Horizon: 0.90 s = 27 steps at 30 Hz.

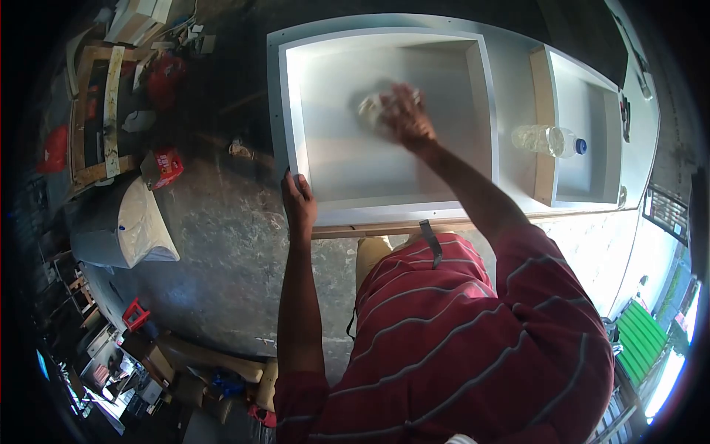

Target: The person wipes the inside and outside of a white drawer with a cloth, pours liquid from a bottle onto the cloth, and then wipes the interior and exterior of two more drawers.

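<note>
A wide white-framed tray-like box with a shiny silvery inside lies in front of me. My right hand is over its floor, blurred by motion. A pale crumpled cloth shows at its fingers, pressed under the hand. At the near left corner, my left hand grips the box's rim, thumb on top and the other fingers partly hidden over the side. A clear plastic bottle with a blue cap lies on its side to the right, across a wooden divider.
A smaller white-walled compartment adjoins on the right. On the floor at left are a wooden frame, a red box and a curved pale sheet. A green slatted panel stands at lower right.
</note>
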Each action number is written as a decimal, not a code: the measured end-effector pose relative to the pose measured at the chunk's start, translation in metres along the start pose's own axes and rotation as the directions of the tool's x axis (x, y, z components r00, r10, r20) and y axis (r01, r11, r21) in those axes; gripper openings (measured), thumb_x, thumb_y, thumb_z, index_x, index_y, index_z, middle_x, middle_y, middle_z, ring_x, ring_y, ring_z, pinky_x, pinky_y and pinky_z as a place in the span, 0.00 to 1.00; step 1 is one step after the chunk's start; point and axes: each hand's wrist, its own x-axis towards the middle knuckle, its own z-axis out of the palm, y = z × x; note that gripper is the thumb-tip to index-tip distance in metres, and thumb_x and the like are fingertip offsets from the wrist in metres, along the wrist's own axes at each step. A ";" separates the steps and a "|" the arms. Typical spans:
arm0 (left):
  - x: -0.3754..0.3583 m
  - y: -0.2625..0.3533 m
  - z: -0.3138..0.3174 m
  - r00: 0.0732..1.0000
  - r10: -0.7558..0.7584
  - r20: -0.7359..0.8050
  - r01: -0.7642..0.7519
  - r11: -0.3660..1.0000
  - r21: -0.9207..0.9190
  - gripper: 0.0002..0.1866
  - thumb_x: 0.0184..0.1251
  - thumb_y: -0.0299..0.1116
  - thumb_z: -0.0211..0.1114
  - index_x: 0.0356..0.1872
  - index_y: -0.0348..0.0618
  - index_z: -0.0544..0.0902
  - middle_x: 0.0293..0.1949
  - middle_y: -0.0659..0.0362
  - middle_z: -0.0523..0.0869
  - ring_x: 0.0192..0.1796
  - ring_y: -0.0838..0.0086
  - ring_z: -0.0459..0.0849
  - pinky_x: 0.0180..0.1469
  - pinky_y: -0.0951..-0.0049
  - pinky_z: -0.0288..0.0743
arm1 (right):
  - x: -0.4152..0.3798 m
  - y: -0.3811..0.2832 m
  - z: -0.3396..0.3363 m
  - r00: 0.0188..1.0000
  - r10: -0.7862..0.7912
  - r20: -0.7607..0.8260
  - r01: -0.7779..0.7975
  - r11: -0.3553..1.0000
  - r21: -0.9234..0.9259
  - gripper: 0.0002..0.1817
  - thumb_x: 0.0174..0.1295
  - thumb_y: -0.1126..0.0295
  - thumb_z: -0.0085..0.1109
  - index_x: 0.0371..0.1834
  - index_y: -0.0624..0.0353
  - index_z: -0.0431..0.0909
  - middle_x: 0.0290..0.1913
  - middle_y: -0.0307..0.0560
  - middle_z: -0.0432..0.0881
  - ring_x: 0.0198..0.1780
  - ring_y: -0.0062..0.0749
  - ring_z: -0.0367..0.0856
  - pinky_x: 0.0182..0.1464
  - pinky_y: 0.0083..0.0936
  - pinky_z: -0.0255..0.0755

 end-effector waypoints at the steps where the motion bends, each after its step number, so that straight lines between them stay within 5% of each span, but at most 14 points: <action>1: 0.002 0.001 -0.001 1.000 -0.004 -0.009 0.004 1.000 -0.002 0.21 0.73 0.38 0.46 0.57 0.31 0.65 0.48 0.38 0.73 0.50 0.44 0.73 0.50 0.54 0.69 | 0.009 0.014 -0.004 1.000 -0.001 -0.006 0.001 1.000 0.000 0.29 0.65 0.53 0.46 0.69 0.44 0.58 0.73 0.52 0.47 0.74 0.50 0.43 0.70 0.56 0.40; 4: 0.001 -0.012 0.007 0.998 0.023 -0.051 -0.020 0.998 0.062 0.21 0.73 0.38 0.46 0.57 0.31 0.66 0.48 0.37 0.73 0.50 0.44 0.73 0.50 0.54 0.68 | 0.026 0.033 -0.022 0.935 0.347 -0.067 -0.353 0.923 -0.155 0.27 0.67 0.58 0.41 0.70 0.48 0.56 0.72 0.54 0.49 0.73 0.53 0.43 0.69 0.56 0.41; 6: 0.000 -0.013 0.006 0.999 0.017 -0.035 -0.015 0.999 0.047 0.21 0.73 0.38 0.46 0.57 0.30 0.66 0.48 0.37 0.73 0.50 0.44 0.73 0.51 0.54 0.68 | 0.000 -0.012 -0.038 0.963 -0.054 0.264 0.147 0.927 -0.344 0.26 0.67 0.56 0.41 0.68 0.46 0.59 0.72 0.50 0.51 0.72 0.54 0.47 0.69 0.55 0.45; 7: 0.000 -0.011 0.005 1.000 0.005 -0.019 -0.005 0.999 0.032 0.22 0.72 0.39 0.46 0.57 0.30 0.65 0.49 0.37 0.73 0.51 0.44 0.73 0.51 0.54 0.68 | -0.024 -0.027 -0.022 0.917 -0.391 0.080 0.398 0.884 -0.245 0.26 0.64 0.53 0.45 0.66 0.43 0.62 0.70 0.50 0.55 0.71 0.53 0.50 0.68 0.57 0.50; 8: 0.000 -0.010 0.005 1.000 0.005 -0.021 -0.004 1.000 0.031 0.22 0.72 0.39 0.46 0.57 0.30 0.65 0.49 0.37 0.73 0.51 0.44 0.73 0.51 0.54 0.68 | -0.044 -0.047 -0.020 0.926 -0.361 0.106 0.355 0.932 0.075 0.28 0.58 0.52 0.51 0.63 0.42 0.65 0.68 0.47 0.58 0.70 0.49 0.53 0.68 0.53 0.53; 10: 0.000 -0.013 0.005 1.000 -0.019 0.009 0.019 0.999 0.037 0.22 0.72 0.38 0.47 0.58 0.29 0.65 0.50 0.37 0.72 0.52 0.44 0.73 0.52 0.54 0.69 | -0.042 -0.047 -0.030 0.893 -0.433 0.126 0.424 0.901 0.093 0.27 0.56 0.54 0.54 0.60 0.43 0.68 0.62 0.47 0.64 0.63 0.46 0.63 0.61 0.50 0.62; 12: 0.002 -0.014 0.006 1.000 -0.024 0.002 0.024 0.999 0.040 0.22 0.72 0.38 0.47 0.58 0.29 0.65 0.51 0.37 0.72 0.52 0.44 0.72 0.52 0.54 0.69 | 0.000 -0.019 -0.023 0.945 -0.315 0.086 0.325 0.932 -0.162 0.23 0.60 0.57 0.51 0.59 0.46 0.69 0.57 0.47 0.68 0.56 0.44 0.68 0.52 0.47 0.66; 14: -0.001 -0.012 0.005 1.000 -0.030 0.001 0.030 0.999 0.043 0.22 0.72 0.37 0.47 0.58 0.29 0.65 0.51 0.37 0.72 0.52 0.43 0.72 0.52 0.54 0.69 | 0.052 0.016 -0.027 0.987 0.123 0.100 -0.119 0.992 -0.052 0.22 0.64 0.57 0.47 0.60 0.49 0.68 0.58 0.49 0.67 0.53 0.42 0.68 0.48 0.44 0.65; 16: -0.001 -0.006 0.003 0.998 -0.063 0.007 0.063 0.997 0.038 0.22 0.72 0.38 0.47 0.58 0.29 0.64 0.52 0.36 0.71 0.52 0.43 0.72 0.52 0.54 0.69 | 0.093 0.035 -0.018 0.945 0.326 -0.010 -0.326 0.944 -0.048 0.23 0.64 0.57 0.45 0.61 0.51 0.65 0.57 0.52 0.67 0.53 0.42 0.68 0.51 0.42 0.64; 19: -0.001 -0.007 0.006 0.999 -0.036 -0.013 0.036 0.998 0.044 0.23 0.73 0.40 0.45 0.58 0.30 0.64 0.52 0.37 0.71 0.53 0.43 0.72 0.52 0.54 0.69 | 0.121 -0.003 0.036 0.928 0.319 -0.193 -0.358 0.908 -0.220 0.25 0.65 0.55 0.43 0.63 0.51 0.63 0.53 0.52 0.68 0.54 0.44 0.67 0.53 0.42 0.61; 20: -0.001 -0.006 0.005 0.999 -0.036 -0.011 0.037 0.998 0.047 0.23 0.73 0.40 0.45 0.58 0.30 0.64 0.52 0.37 0.71 0.53 0.43 0.72 0.52 0.54 0.69 | 0.126 -0.023 0.052 0.953 0.260 -0.155 -0.290 0.931 -0.223 0.25 0.66 0.54 0.40 0.64 0.50 0.62 0.53 0.52 0.68 0.54 0.43 0.65 0.54 0.41 0.60; 21: -0.001 -0.003 0.003 0.999 -0.053 0.006 0.053 0.998 0.034 0.23 0.73 0.40 0.45 0.59 0.30 0.64 0.52 0.37 0.70 0.53 0.43 0.72 0.53 0.54 0.69 | 0.132 -0.053 0.023 0.960 0.238 0.144 -0.238 0.971 -0.023 0.25 0.66 0.55 0.39 0.65 0.50 0.61 0.54 0.51 0.68 0.54 0.43 0.65 0.54 0.41 0.60; 23: -0.002 -0.003 0.002 0.997 -0.074 0.026 0.074 0.997 0.029 0.23 0.73 0.41 0.44 0.59 0.30 0.64 0.52 0.37 0.70 0.53 0.44 0.72 0.53 0.54 0.69 | 0.122 -0.103 0.028 0.998 0.015 0.064 -0.015 1.000 0.005 0.23 0.65 0.59 0.42 0.62 0.53 0.64 0.50 0.50 0.70 0.52 0.41 0.68 0.52 0.38 0.62; 27: 0.000 -0.003 0.003 0.997 -0.067 0.028 0.066 0.997 0.026 0.23 0.74 0.41 0.44 0.59 0.31 0.63 0.53 0.38 0.70 0.53 0.44 0.72 0.53 0.54 0.69 | 0.068 -0.138 0.002 0.938 -0.251 0.238 0.222 0.965 0.142 0.21 0.62 0.61 0.51 0.54 0.61 0.68 0.46 0.50 0.72 0.50 0.38 0.72 0.50 0.33 0.66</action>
